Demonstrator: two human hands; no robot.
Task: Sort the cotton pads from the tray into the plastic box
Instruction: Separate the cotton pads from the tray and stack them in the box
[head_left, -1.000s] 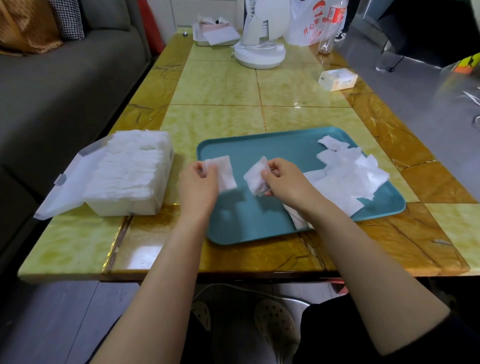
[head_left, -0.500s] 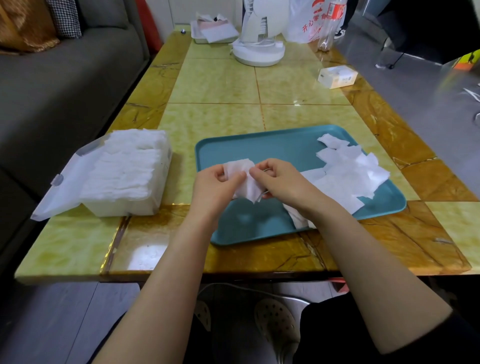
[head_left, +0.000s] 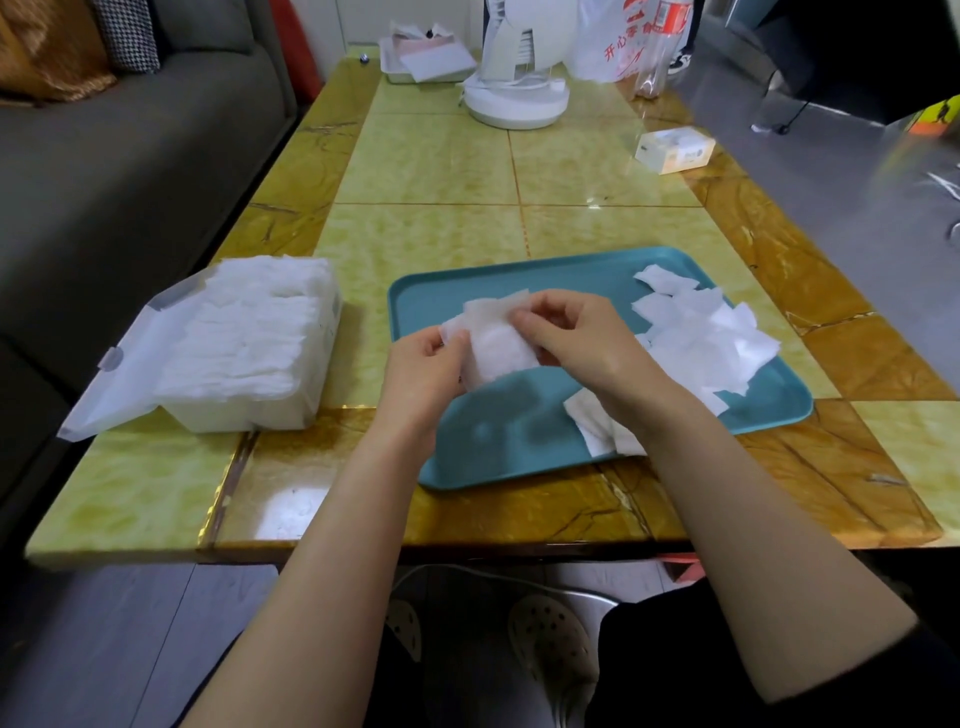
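Both hands meet over the left half of the tray (head_left: 519, 447), a teal one lying on the table (head_left: 426, 166). The left hand (head_left: 423, 374) has its thumb and fingers curled on the left edge of the held pads (head_left: 493, 345), a small white stack raised just above the tray. The right hand (head_left: 576, 338) pinches the same stack at its top right corner with curled fingertips. The stack looks like two or three pads laid together, though the count is hard to tell. The pile (head_left: 711, 343) of loose white pads covers the right half of the tray. A few more pads (head_left: 597, 428) lie at the tray's near edge, partly under the right wrist. The box (head_left: 249, 410) stands on the table just left of the tray and apart from it. It is packed to the top with white pads, and its lid (head_left: 130, 374) is flipped open on the side away from the tray. Beyond the tray, at the far end of the table, stands a white fan (head_left: 514, 98). A small carton (head_left: 674, 149) lies beyond the tray's right corner. A grey sofa (head_left: 104, 182) runs along the table on the box's side of the tray.
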